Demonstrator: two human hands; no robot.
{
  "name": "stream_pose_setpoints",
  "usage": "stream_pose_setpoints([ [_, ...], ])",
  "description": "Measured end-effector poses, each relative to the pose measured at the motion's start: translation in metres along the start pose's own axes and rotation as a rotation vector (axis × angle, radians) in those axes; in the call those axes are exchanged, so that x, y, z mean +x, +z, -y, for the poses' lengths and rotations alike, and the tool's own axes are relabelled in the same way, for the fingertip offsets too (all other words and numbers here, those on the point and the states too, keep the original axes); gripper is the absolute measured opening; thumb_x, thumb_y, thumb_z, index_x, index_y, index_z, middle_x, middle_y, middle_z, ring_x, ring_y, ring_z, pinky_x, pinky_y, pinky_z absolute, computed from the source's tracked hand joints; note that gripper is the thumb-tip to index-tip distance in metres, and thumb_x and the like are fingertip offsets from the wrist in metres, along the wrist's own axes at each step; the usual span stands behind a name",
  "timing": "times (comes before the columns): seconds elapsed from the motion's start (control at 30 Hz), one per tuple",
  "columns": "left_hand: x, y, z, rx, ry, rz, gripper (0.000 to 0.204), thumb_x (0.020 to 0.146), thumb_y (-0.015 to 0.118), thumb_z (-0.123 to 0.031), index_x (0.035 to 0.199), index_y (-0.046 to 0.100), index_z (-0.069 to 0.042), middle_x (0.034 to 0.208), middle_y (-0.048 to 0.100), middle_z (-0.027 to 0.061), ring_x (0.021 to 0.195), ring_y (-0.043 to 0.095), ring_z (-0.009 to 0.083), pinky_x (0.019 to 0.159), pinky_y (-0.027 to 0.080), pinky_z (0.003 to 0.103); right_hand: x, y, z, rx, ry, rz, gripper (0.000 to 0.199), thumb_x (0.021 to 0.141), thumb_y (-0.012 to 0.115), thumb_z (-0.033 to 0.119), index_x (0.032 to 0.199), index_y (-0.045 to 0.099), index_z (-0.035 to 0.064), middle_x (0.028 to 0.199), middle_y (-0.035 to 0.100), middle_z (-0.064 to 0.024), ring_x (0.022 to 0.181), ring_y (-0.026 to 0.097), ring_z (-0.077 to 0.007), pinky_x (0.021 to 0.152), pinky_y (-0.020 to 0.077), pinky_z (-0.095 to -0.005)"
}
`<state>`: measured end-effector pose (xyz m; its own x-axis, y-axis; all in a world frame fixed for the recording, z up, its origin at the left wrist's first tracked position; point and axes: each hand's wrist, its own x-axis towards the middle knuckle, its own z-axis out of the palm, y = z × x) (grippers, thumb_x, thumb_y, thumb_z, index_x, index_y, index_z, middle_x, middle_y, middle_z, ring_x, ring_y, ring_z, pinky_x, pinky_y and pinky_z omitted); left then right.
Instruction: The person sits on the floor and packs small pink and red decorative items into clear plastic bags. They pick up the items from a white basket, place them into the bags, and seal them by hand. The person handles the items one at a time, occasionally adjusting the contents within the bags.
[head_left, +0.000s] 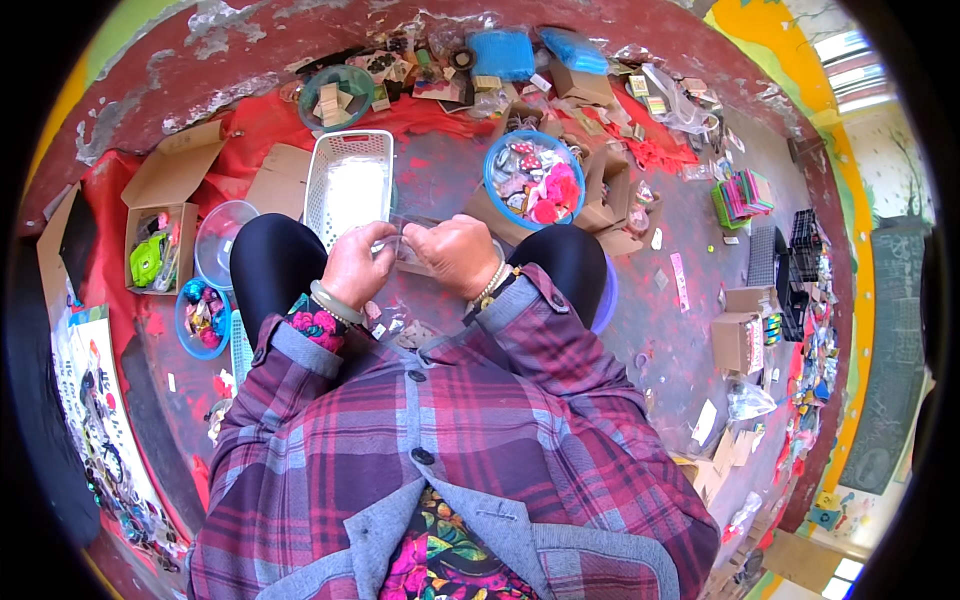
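My left hand (355,268) and my right hand (452,256) meet in front of my knees, both with fingers closed in a pinch. Something thin and see-through shows between the fingertips; its kind is too small and blurred to make out. Just beyond my left hand stands a white perforated plastic basket (318,180) with a white, bright bottom. Farther off to the right of my right hand, a blue round basin (490,170) holds pink and red fluffy pieces and spotted bows. Small pale pieces (408,330) lie below my hands, partly hidden by my sleeves.
At left stand an open cardboard box (185,250), a clear tub (212,240) and a blue bowl (180,325) of shiny baubles. A green tub (308,105) and blue packs (502,55) line the far wall. Cardboard boxes (738,340) and a green-and-pink crate (742,198) are at right.
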<state>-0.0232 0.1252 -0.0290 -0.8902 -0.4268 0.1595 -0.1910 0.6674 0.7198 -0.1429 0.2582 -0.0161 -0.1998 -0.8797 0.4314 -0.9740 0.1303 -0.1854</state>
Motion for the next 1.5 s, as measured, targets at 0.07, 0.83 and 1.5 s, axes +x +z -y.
stream_pose_setpoints([
  [0.07,0.003,0.0,-0.002,-0.012,0.036,0.004,0.019,0.074,0.056,-0.007,0.091,0.063,-0.002,0.089,0.063,0.0158,0.087,0.059,0.0316,0.078,0.047,0.037,0.001,-0.002,0.0,0.0,0.004,0.07,0.009,0.08,0.055,0.023,0.083,0.057,0.0141,0.055,0.055,-0.0053,0.053,0.056,-0.025,0.05,0.0415,-0.0368],
  [0.83,0.023,0.02,0.023,-0.253,-0.256,0.103,0.019,0.081,0.057,-0.01,0.093,0.065,0.003,0.076,0.066,0.0123,0.067,0.06,0.0128,0.062,0.047,0.025,-0.062,0.011,-0.277,-0.334,0.313,0.626,0.035,0.072,0.053,0.005,0.106,0.059,0.0097,0.112,0.055,-0.0116,0.112,0.046,-0.0279,0.092,0.0408,-0.0365],
  [1.5,0.018,0.025,0.022,-0.23,-0.296,0.143,0.022,0.082,0.055,-0.013,0.095,0.065,0.003,0.08,0.067,0.0118,0.073,0.062,0.0153,0.067,0.048,0.026,-0.089,-0.052,-0.307,1.469,1.062,-0.236,0.022,0.08,0.062,0.004,0.1,0.052,0.003,0.098,0.059,-0.0071,0.093,0.058,-0.0172,0.08,0.0503,-0.0302],
])
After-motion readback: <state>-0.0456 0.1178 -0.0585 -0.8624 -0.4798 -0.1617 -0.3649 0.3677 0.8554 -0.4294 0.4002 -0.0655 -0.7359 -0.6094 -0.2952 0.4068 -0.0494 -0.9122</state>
